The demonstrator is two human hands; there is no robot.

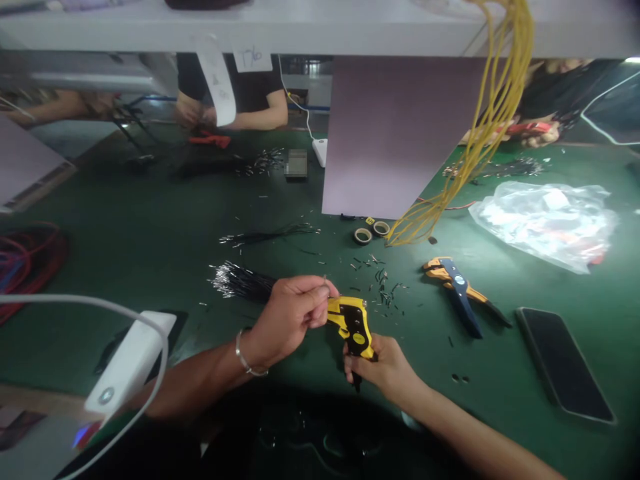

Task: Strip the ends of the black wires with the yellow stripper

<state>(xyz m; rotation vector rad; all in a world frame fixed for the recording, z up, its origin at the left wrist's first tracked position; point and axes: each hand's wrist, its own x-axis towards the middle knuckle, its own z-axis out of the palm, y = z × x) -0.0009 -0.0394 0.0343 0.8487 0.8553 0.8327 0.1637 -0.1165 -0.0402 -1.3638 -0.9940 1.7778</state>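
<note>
My right hand [383, 367] is wrapped around the handles of a yellow and black wire stripper [356, 327], its jaw end pointing up and left. Close against those jaws, my left hand [300, 307] is closed in a pinch on a thin wire [325, 279]; only a small pale tip shows above the fingers. Behind the left hand lies a bundle of black wires [245, 280] with bright metal ends. Farther back is a smaller group of black wires [273, 235]. Short black and coppery offcuts [385, 283] are scattered beyond the stripper.
At right lie an orange and blue wire stripper [457, 287], a phone [565, 363] and a clear plastic bag [550, 220]. Yellow wires [493, 120] hang from the shelf [300, 33]. Two tape rolls [363, 236] sit mid-table. A white power strip [131, 360] is at left. Other people work opposite.
</note>
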